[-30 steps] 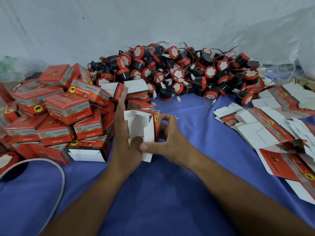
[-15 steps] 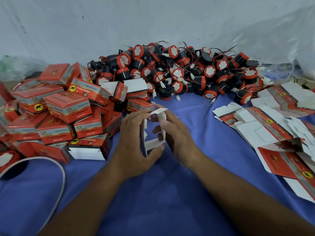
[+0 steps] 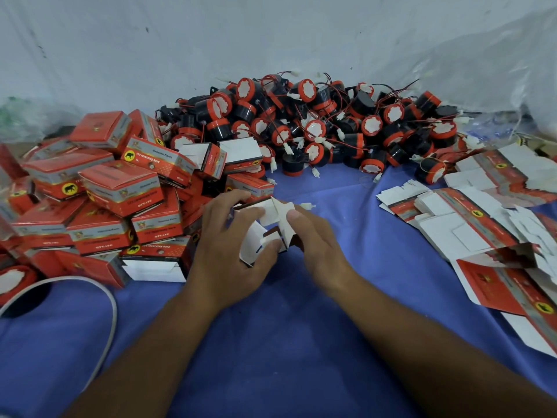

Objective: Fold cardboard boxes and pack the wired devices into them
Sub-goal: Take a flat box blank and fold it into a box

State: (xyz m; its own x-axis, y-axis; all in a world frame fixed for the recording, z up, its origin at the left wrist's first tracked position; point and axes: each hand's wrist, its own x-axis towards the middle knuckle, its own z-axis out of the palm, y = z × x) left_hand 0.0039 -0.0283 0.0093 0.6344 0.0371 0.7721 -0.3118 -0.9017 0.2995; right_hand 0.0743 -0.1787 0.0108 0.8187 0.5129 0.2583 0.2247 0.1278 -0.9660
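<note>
Box flaps now folded in, between left hand (gripping), right hand

A: What's the half-folded box made of?
B: Thin cardboard, matt white inside. The finished boxes show a printed red face with a slight sheen.
A: And the wired devices?
B: Smooth black plastic, red bands. The table cover is matt blue cloth; the sheet behind, crinkled clear plastic.
</note>
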